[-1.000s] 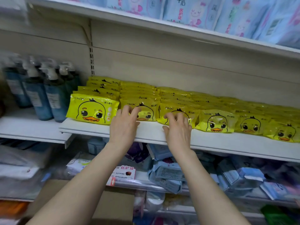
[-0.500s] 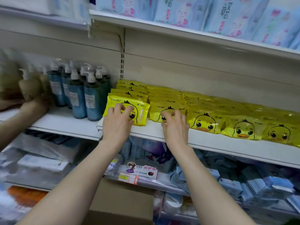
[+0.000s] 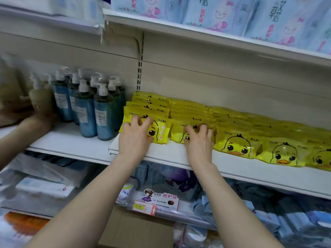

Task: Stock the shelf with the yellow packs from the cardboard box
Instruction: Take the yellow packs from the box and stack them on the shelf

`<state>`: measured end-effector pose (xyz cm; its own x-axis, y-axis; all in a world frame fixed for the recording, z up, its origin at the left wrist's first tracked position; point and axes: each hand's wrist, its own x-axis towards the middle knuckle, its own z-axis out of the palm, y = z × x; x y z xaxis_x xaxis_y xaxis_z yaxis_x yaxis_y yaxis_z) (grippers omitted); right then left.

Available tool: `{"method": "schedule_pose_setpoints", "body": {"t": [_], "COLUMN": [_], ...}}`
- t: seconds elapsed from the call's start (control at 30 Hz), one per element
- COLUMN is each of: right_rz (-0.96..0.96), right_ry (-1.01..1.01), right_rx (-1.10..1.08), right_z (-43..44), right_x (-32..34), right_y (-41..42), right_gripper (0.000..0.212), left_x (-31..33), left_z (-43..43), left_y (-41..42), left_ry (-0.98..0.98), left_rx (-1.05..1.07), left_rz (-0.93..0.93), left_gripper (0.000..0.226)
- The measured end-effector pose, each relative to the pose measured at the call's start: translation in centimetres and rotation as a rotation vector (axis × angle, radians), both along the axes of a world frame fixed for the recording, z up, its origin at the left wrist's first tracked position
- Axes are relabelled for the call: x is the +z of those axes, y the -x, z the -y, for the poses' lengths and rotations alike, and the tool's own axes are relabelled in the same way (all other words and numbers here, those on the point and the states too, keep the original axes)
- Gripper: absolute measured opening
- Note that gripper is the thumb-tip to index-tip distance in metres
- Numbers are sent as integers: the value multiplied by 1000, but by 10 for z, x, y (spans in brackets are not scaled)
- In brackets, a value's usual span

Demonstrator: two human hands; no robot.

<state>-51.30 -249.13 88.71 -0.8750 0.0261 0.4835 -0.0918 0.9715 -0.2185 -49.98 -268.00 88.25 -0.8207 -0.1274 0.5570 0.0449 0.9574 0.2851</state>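
The left hand (image 3: 134, 140) lies on the leftmost front yellow pack (image 3: 162, 131), and its bent fingers clutch the face of this pack. The right hand (image 3: 198, 145) clutches the second front pack (image 3: 179, 130) in the same way. Both packs stand at the front of the white shelf (image 3: 232, 169), among rows of other duck packs (image 3: 238, 144). Blue pump bottles (image 3: 93, 111) stand just left of them. The cardboard box (image 3: 138, 230) is below, between the forearms.

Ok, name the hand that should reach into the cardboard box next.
Left hand, probably: the cardboard box lies straight below it beside its forearm, farther from the right hand; both hold yellow packs.
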Motion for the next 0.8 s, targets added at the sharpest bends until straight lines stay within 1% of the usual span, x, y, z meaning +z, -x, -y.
{"method": "schedule_pose_setpoints", "body": {"t": [0.53, 0.8], "right_rz": [24, 40], "right_ry": [7, 20], "right_rx": [-25, -23], "right_z": [3, 1], "right_x": [2, 2], "right_y": [9, 14], "right_gripper": [29, 30], "left_x": [-1, -5], "left_z": [1, 1], "left_y": [30, 42], "left_ry": [22, 44], "left_rx": [14, 7], "left_rz": [49, 15], "left_gripper": [54, 54]}}
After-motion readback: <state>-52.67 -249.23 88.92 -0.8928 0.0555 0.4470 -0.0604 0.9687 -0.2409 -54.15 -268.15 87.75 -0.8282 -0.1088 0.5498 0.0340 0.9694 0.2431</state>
